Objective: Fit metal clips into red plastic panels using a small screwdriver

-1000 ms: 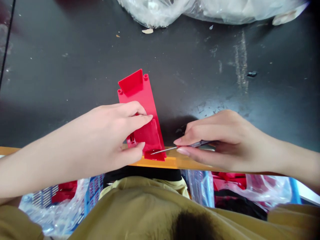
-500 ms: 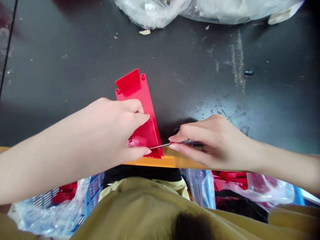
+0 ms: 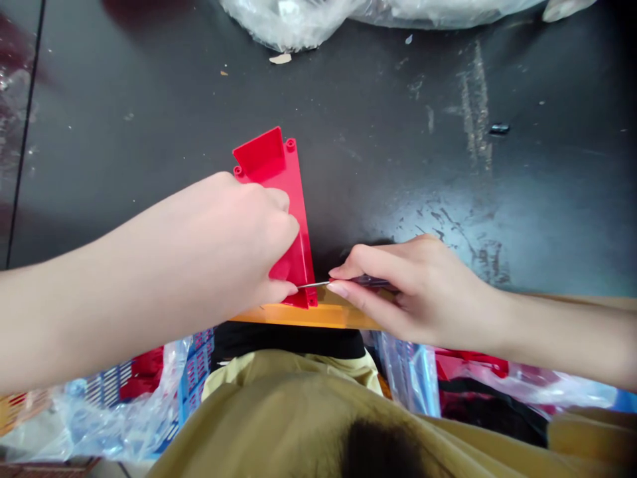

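Observation:
A red plastic part with raised walls and small round screw posts lies slanted at the table's near edge. Over its left side is my left hand, fingers curled down onto it and thumb near its lower end; what lies under the fingers is hidden. My right hand pinches a slim tool with a dark handle and a thin metal shaft. The shaft crosses the part's lower right edge, its tip by my left thumb. I cannot make out the tip's shape.
The dark table has a yellow-orange front edge. Clear plastic bags lie at the back, and a small black piece at the right. Below the edge are a blue basket and bagged red parts.
My left fingers have curled further over the red part, now hiding the clear area near its lower end. The tool's tip stays beside my left thumb. The view has shifted slightly.

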A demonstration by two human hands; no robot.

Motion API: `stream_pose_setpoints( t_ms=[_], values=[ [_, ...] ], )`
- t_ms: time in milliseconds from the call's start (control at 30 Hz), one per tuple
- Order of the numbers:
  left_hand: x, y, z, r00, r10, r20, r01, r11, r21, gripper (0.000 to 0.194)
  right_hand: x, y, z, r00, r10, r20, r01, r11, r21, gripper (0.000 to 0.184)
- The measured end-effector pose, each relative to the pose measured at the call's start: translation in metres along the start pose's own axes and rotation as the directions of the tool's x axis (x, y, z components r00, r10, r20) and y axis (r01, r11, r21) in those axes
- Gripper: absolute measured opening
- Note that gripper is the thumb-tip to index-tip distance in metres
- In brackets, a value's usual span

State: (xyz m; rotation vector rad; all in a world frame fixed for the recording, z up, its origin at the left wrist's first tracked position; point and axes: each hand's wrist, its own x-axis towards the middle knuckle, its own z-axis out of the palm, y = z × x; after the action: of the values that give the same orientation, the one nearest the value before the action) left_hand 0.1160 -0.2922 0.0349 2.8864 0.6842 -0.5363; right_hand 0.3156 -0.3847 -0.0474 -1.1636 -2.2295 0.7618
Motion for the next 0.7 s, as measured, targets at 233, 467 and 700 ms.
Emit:
stream_pose_setpoints(
  t_ms=[233,467,700],
  values=[
    [0.005,-0.001,-0.003,0.994,-0.063,0.091,0.046,0.982,0.181,0.031,-0.002,-0.001,0.004,0.998,0.061,-0.012,-0.061,0.997,0.039,0.020],
    [0.008,-0.002,-0.011,0.980,-0.095,0.173,0.086,0.994,0.061,0.029,0.000,-0.004,0.001,0.992,0.124,0.018,-0.125,0.982,0.144,0.015],
    [0.009,-0.006,-0.009,0.990,-0.066,0.127,0.067,0.998,-0.005,0.028,0.002,-0.006,0.000,0.984,0.173,0.047,-0.179,0.965,0.192,0.015]
  ],
)
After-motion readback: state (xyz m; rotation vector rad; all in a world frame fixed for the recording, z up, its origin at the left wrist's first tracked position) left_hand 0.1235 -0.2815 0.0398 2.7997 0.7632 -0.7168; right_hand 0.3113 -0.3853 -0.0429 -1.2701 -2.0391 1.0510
